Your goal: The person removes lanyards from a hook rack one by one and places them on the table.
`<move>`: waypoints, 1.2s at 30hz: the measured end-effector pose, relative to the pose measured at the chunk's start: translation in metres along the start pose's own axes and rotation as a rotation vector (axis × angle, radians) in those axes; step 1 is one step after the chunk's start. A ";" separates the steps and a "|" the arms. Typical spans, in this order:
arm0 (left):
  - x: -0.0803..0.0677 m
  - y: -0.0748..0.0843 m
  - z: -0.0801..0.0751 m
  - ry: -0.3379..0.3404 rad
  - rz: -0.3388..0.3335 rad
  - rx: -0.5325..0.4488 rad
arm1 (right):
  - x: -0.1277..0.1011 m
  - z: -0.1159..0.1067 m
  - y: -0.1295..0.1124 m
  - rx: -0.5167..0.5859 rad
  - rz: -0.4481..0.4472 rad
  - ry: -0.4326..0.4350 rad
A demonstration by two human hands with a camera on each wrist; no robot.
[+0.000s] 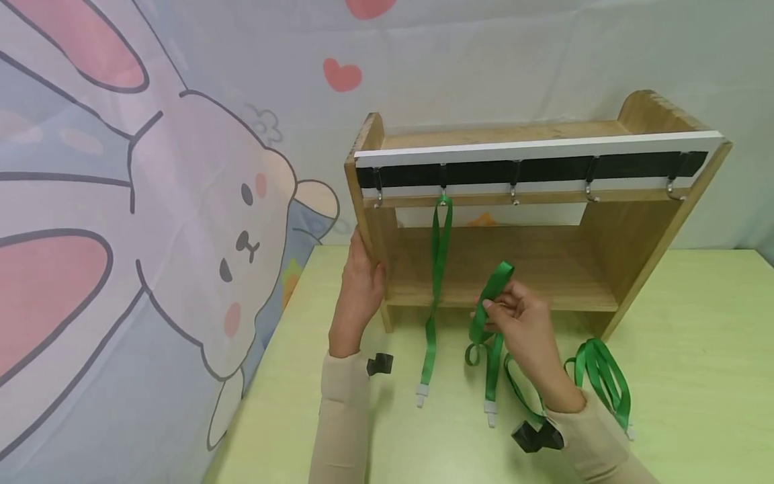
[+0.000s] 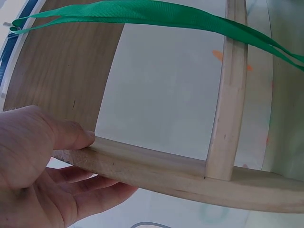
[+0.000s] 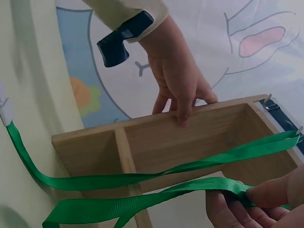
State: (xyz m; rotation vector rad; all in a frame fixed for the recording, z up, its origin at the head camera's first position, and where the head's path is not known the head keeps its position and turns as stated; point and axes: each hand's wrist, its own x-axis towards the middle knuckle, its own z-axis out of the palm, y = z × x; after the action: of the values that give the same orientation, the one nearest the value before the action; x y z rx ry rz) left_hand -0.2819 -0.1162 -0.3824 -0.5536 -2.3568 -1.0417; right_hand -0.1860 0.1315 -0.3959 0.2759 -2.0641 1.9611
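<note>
A wooden rack (image 1: 629,235) with a black rail of metal hooks (image 1: 514,195) stands on the pale green table (image 1: 695,376). One green lanyard (image 1: 437,282) hangs from the second hook. My left hand (image 1: 358,296) grips the rack's left side panel (image 2: 142,164), thumb in front, fingers behind. My right hand (image 1: 521,316) pinches a second green lanyard (image 1: 492,289) in front of the lower shelf; its clip end (image 1: 490,413) lies on the table. In the right wrist view, the pinched strap (image 3: 166,194) runs left from my fingertips (image 3: 256,197).
A third green lanyard (image 1: 598,376) lies coiled on the table at the right of my right arm. A cartoon rabbit backdrop (image 1: 181,222) hangs behind and to the left. The table's left edge (image 1: 254,396) runs close beside my left arm.
</note>
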 end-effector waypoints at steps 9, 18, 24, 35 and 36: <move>0.004 0.003 0.002 0.006 0.025 0.000 | -0.006 0.005 0.006 -0.006 0.059 -0.020; 0.007 0.006 0.002 -0.002 0.025 0.008 | -0.006 0.006 0.013 -0.011 0.112 -0.036; 0.006 0.005 0.002 -0.010 0.013 0.009 | -0.010 0.007 0.018 -0.006 0.176 -0.034; 0.002 0.002 0.001 0.012 0.022 0.022 | -0.020 0.014 0.030 0.001 0.265 -0.046; 0.002 0.002 0.001 0.012 0.019 0.022 | -0.021 0.014 0.032 -0.002 0.271 -0.047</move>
State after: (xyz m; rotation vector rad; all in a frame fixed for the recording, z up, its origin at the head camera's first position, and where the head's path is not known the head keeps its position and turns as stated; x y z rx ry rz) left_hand -0.2828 -0.1142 -0.3805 -0.5592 -2.3448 -1.0068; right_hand -0.1779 0.1181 -0.4332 0.0423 -2.2329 2.1220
